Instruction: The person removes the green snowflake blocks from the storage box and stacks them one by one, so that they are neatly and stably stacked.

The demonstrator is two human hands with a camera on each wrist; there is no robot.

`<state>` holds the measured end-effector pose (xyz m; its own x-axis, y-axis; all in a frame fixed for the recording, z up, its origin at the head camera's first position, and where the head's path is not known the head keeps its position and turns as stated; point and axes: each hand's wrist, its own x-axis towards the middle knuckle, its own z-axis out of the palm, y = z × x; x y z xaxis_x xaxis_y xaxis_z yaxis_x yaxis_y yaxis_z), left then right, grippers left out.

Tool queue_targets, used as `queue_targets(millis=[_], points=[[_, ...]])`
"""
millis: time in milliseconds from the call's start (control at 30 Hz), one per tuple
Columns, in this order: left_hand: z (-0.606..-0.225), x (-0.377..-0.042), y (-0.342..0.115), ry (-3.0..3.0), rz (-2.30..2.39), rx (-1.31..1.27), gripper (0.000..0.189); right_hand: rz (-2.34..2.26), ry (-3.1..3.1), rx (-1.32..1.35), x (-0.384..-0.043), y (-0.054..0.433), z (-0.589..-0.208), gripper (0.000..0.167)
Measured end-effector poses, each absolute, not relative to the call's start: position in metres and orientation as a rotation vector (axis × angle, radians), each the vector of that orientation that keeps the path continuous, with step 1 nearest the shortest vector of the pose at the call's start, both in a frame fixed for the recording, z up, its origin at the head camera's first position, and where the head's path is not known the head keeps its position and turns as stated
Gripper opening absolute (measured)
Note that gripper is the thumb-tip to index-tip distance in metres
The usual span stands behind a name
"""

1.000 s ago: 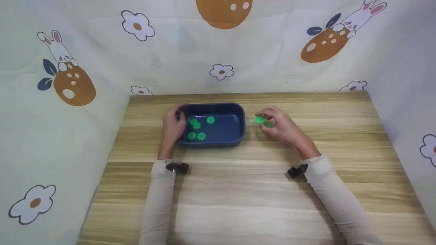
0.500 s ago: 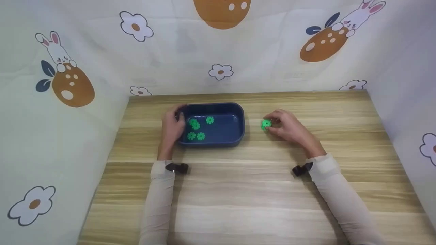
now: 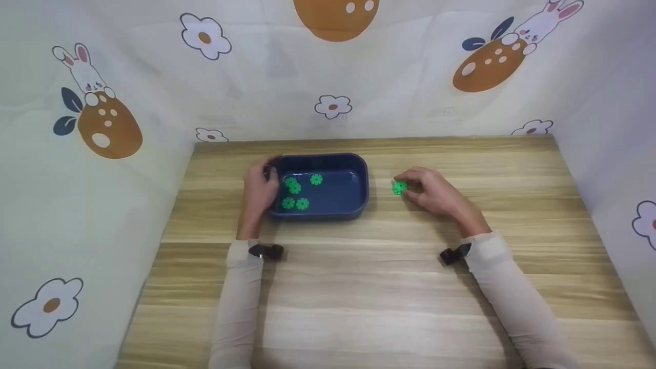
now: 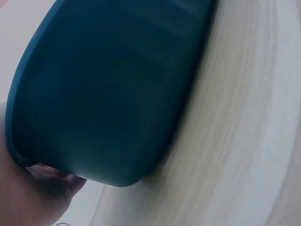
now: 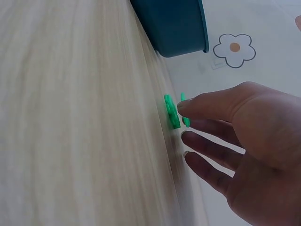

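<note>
Lying on the wooden surface [image 3: 359,287] just right of the blue tray [image 3: 359,205], two green flower discs [image 5: 172,111] meet the right hand [image 3: 430,192], whose relaxed fingertips [image 5: 184,107] touch them. The left hand [image 3: 260,190] grips the tray's left rim; five more green discs [image 3: 300,193] lie inside.

even, soft light fills the head view, with faint shadows beside the blue tray [image 3: 328,212] on the surface [image 3: 359,287]. both wrist views are blurred, the wood grain smeared, colours washed pale.
</note>
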<state>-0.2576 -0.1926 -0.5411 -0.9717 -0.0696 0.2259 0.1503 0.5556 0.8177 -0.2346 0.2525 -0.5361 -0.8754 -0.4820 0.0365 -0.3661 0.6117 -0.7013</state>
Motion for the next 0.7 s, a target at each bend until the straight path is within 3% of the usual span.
queue_targets(millis=[333,700], points=[[-0.5396,-0.2573,-0.1919,-2.56,-1.347,-0.076,0.039,-1.095,2.663,-0.728,-0.2349,0.2517,-0.5365,0.047],[-0.541,-0.2572,-0.1923,-2.564,-1.345,-0.081,0.039,-1.079,2.683,-0.72,-0.2348,0.2506,-0.5386,0.044]])
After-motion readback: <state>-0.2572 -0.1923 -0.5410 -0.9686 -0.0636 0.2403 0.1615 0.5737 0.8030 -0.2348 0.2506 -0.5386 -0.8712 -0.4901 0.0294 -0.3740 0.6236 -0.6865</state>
